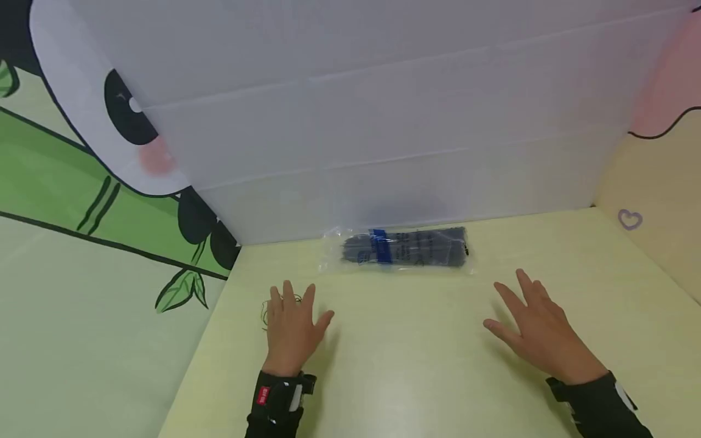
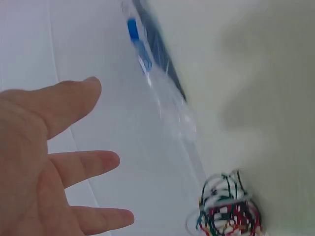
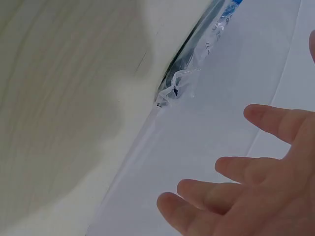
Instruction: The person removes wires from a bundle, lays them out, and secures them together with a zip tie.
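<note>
My left hand (image 1: 290, 331) hovers over the left part of the table with its fingers spread, holding nothing. Partly hidden beneath its fingers in the head view lies a tangle of thin coloured cords (image 2: 229, 211), green, red and dark, with a pale band across it. My right hand (image 1: 542, 334) is held above the table's right side, fingers apart and free of any object. Beyond both hands, a long dark grey bundle in a clear plastic bag (image 1: 421, 248) lies along the back of the table, a blue band (image 1: 381, 246) around it near its left end.
A tall white panel (image 1: 383, 134) stands along the back edge of the pale table (image 1: 400, 347). To the left is a wall with a green cartoon print (image 1: 66, 170); at the right rises a yellowish side panel (image 1: 657, 201) with a heart drawn on it.
</note>
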A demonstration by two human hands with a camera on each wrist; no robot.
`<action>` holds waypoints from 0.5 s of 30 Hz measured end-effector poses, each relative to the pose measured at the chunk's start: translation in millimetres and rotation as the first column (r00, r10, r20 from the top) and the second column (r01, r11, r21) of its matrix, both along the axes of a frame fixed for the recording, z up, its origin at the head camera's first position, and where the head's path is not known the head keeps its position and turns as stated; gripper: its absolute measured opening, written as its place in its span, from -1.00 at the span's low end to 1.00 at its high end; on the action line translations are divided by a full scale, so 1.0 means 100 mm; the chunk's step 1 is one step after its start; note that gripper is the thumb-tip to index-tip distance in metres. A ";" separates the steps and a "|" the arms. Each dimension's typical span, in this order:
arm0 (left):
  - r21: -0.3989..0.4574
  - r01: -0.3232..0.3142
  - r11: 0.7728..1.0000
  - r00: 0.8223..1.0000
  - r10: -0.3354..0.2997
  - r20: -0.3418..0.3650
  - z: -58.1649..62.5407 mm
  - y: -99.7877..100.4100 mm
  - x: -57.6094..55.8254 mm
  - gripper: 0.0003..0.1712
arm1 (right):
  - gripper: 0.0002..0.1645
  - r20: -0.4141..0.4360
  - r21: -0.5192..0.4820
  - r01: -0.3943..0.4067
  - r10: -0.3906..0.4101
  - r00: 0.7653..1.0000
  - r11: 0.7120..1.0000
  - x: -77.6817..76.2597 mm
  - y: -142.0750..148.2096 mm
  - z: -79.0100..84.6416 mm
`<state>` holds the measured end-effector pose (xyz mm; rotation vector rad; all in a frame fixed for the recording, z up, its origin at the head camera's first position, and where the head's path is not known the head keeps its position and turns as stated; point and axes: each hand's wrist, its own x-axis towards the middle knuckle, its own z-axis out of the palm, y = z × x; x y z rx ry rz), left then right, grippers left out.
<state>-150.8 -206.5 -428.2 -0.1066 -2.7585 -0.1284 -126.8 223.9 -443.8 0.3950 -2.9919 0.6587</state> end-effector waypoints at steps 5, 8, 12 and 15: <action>0.066 -0.054 0.996 0.993 0.046 0.104 0.06 -0.23 -0.29 -0.28 | -0.07 0.020 -0.044 -0.008 0.009 1.000 0.999 -0.01 0.03 0.00; 0.089 -0.116 0.989 0.961 0.089 0.264 0.02 -0.36 -0.40 -0.23 | -0.07 0.055 -0.054 -0.023 0.026 0.998 0.998 -0.01 0.02 0.00; 0.128 -0.161 0.979 0.898 0.092 0.430 -0.11 -0.54 -0.46 -0.20 | -0.08 0.072 -0.049 -0.044 0.047 0.996 0.998 -0.02 -0.02 -0.03; 0.147 -0.176 0.973 0.869 0.083 0.488 -0.23 -0.63 -0.45 -0.24 | -0.13 0.045 -0.023 -0.065 0.066 0.997 0.998 -0.04 -0.07 -0.06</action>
